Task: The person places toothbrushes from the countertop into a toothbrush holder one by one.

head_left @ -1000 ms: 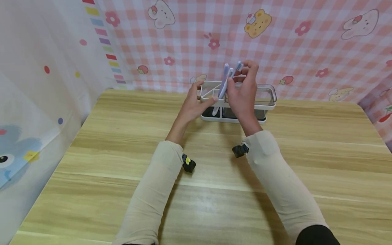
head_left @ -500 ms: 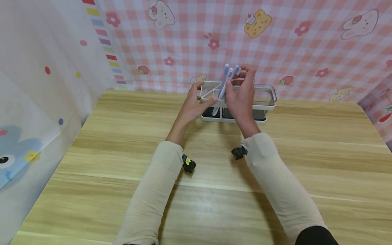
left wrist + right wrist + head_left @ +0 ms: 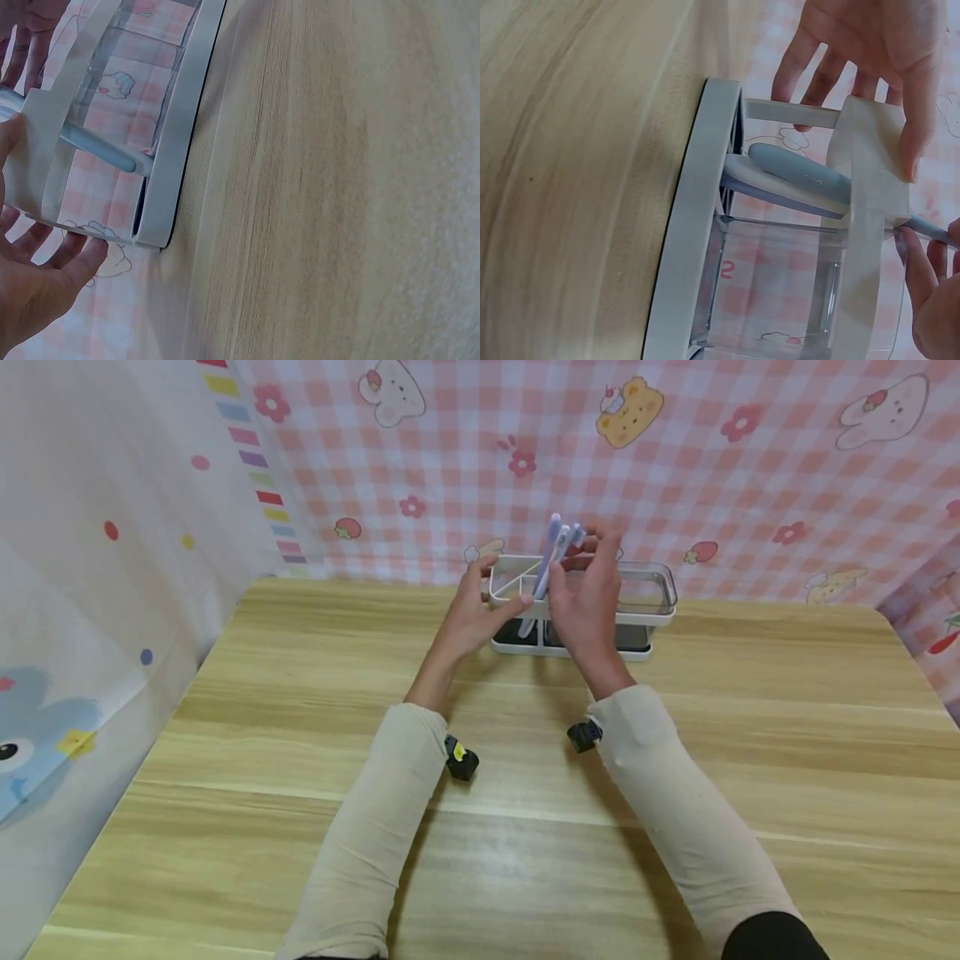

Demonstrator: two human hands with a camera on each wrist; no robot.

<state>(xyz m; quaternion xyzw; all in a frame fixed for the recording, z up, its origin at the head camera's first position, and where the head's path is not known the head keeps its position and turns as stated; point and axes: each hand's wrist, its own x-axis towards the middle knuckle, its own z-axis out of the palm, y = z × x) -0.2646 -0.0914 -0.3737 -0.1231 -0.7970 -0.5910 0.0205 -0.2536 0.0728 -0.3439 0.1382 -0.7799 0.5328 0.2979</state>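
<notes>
A white two-tier toothbrush holder point(image 3: 647, 620) stands at the back of the table. My left hand point(image 3: 472, 614) grips the left end of its upper rack, thumb in front and fingers round the side. Two toothbrushes, one lilac point(image 3: 552, 532) and one pale point(image 3: 561, 540), lean upright in a left compartment. My right hand point(image 3: 588, 606) pinches another toothbrush point(image 3: 577, 536) near its bristled head, tilted to the right beside them. In the right wrist view, a grey-blue handle point(image 3: 799, 172) hangs through the rack, its tip short of the base; other handles reach lower.
A clear cup point(image 3: 648, 589) sits in the holder's right part, partly behind my right hand. A pink checked cloth point(image 3: 450, 460) hangs right behind the holder. Wood-grain tabletop point(image 3: 510, 852) stretches in front, and a white curtain point(image 3: 112, 593) hangs at the left.
My right hand has moved slightly left and down, and the pinched toothbrush has sunk a little with it, nearer the other two. The left hand keeps its hold on the rack.
</notes>
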